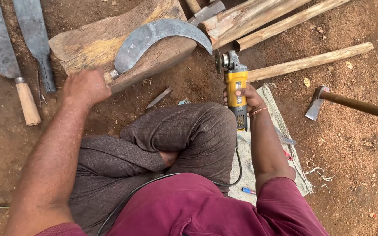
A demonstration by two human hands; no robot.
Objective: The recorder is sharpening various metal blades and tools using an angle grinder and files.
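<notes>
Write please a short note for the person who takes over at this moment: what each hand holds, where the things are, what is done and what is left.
Left hand: closed on the handle of the sickle, pressing it onto the wooden block.
Right hand: gripping the yellow grinder, disc up, just right of the blade tip and apart from it.
Around: two big knives on the ground at left, an axe at right, poles behind, a sack under the right arm.
Done: sickle laid and held on the block.
Left: the disc is not on the blade; whether any grinding is done, I cannot tell.
</notes>
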